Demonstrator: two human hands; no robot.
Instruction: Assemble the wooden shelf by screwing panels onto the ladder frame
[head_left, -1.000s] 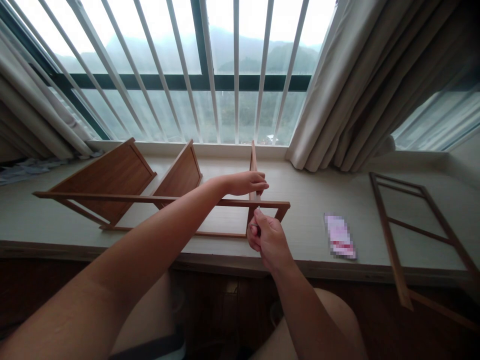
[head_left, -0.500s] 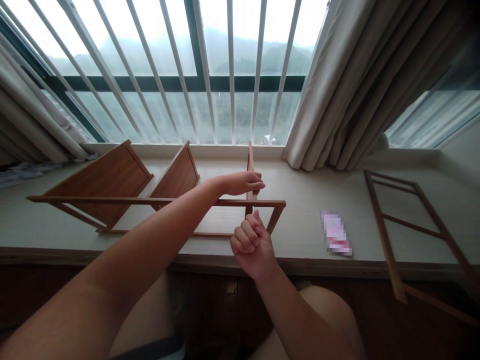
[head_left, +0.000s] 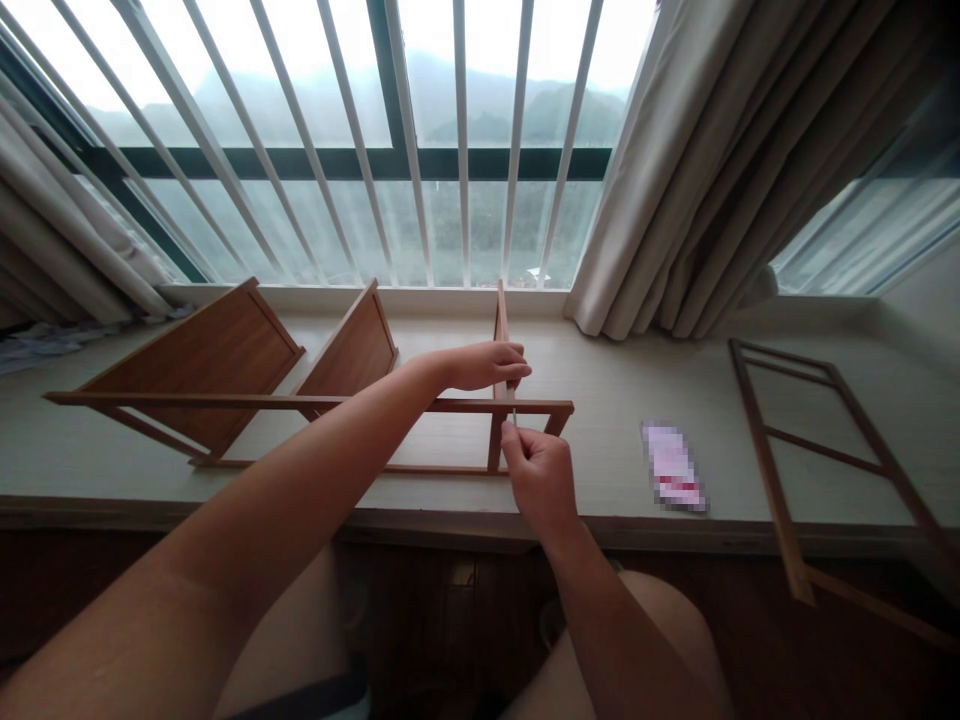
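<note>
A brown wooden shelf frame (head_left: 247, 402) lies on its side on the pale window ledge, with three boards standing up from it. My left hand (head_left: 491, 366) is closed over the rightmost board (head_left: 502, 312), just beyond the frame's near rail. Below that rail, my right hand (head_left: 541, 468) is a fist around a tool with a thin metal shaft (head_left: 514, 418). The shaft points up to the rail where the rightmost board meets it. The tool's handle is hidden inside the fist, so its exact kind cannot be made out.
A second wooden frame (head_left: 825, 462) leans over the ledge (head_left: 600, 375) at the right. Between it and my right hand lies a pixelated pink item (head_left: 673, 466). Behind are the barred window (head_left: 439, 165) and curtains (head_left: 675, 180). My knees are below the ledge edge.
My right wrist has turned over: the curled fingers faced me before, and now the back of the hand shows, slightly farther right. My left hand keeps its hold on the board.
</note>
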